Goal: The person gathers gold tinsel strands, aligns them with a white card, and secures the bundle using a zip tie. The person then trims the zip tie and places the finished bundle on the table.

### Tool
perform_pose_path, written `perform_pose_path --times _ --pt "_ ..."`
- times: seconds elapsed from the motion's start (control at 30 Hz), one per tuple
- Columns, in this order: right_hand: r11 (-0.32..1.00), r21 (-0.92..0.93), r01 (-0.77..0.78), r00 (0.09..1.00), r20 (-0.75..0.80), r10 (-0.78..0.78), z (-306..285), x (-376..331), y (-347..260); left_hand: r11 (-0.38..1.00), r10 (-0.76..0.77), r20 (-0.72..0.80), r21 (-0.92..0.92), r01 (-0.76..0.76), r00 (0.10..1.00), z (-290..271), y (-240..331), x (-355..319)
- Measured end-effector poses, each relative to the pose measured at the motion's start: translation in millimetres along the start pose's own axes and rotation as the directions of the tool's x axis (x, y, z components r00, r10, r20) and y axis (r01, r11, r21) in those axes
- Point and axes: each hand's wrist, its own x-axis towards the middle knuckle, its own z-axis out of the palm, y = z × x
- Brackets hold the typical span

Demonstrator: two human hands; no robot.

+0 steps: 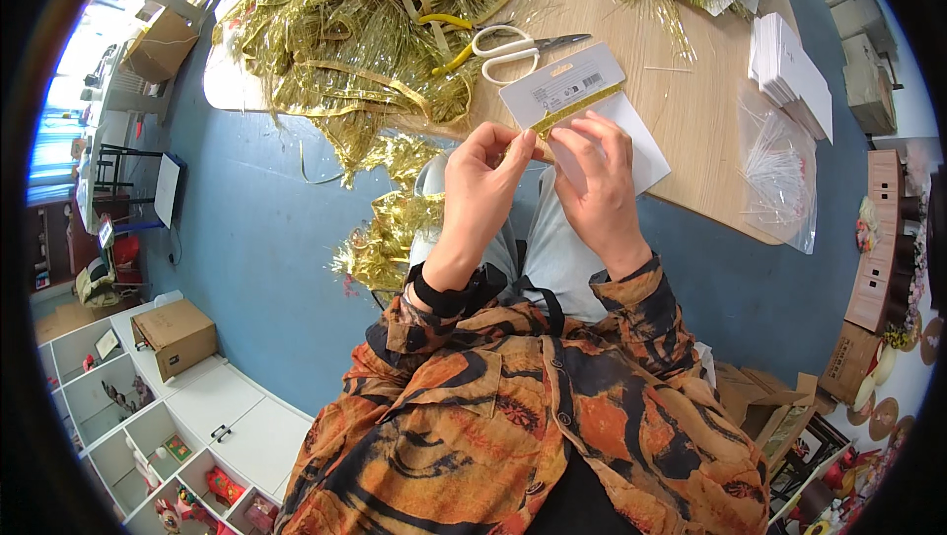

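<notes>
Ribbon (589,102), gold and thin, lies across the white card (566,81), maybe so the card helps keep it flat. The left hand (481,185), at the card's near left corner, has thumb and finger pinched almost together on the ribbon's end. The right hand (602,190) bends over the card's near edge, fingers curled and a bit apart; I cannot tell if they grip. Both wrists lean in toward the card, likely for small, careful work.
</notes>
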Motion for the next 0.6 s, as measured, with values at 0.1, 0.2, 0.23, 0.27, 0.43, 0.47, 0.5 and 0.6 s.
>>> perform_pose_path --times 0.1,0.2,0.23,0.27,0.43,0.47,0.5,0.6 --pt "1.000 -0.005 0.029 1.000 -0.009 -0.029 1.3 -0.3 1.6 1.000 -0.011 0.005 -0.017 0.011 1.000 0.9 0.6 -0.5" --pt "0.999 -0.017 0.043 0.999 -0.004 -0.043 1.4 -1.5 2.7 0.999 -0.028 0.004 -0.035 0.028 1.000 1.3 1.4 -2.1" --pt "0.999 -0.023 0.042 0.999 0.001 -0.042 1.2 -2.0 2.8 0.998 -0.031 0.003 -0.046 0.031 1.000 1.4 1.9 -2.6" --pt "0.999 -0.025 0.041 0.999 0.008 -0.041 1.2 -2.6 2.8 0.998 -0.022 -0.003 -0.052 0.021 1.000 1.6 2.6 -3.0" --pt "0.997 -0.072 0.037 0.999 0.025 -0.035 3.4 -3.8 1.9 0.944 0.027 -0.139 0.330 0.021 0.990 6.6 9.2 -8.2" --pt "0.995 -0.090 0.040 0.999 0.028 -0.038 3.9 -3.7 1.8 0.907 0.152 -0.132 0.413 -0.085 0.979 9.2 10.5 -10.8" --pt "0.995 -0.098 0.034 0.999 0.026 -0.031 4.1 -3.7 1.7 0.852 0.266 -0.121 0.493 -0.175 0.956 13.4 11.2 -15.0" --pt "0.993 -0.114 0.027 0.999 0.026 -0.024 3.6 -3.1 1.8 0.825 0.316 -0.076 0.514 -0.234 0.946 21.0 10.7 -24.5"
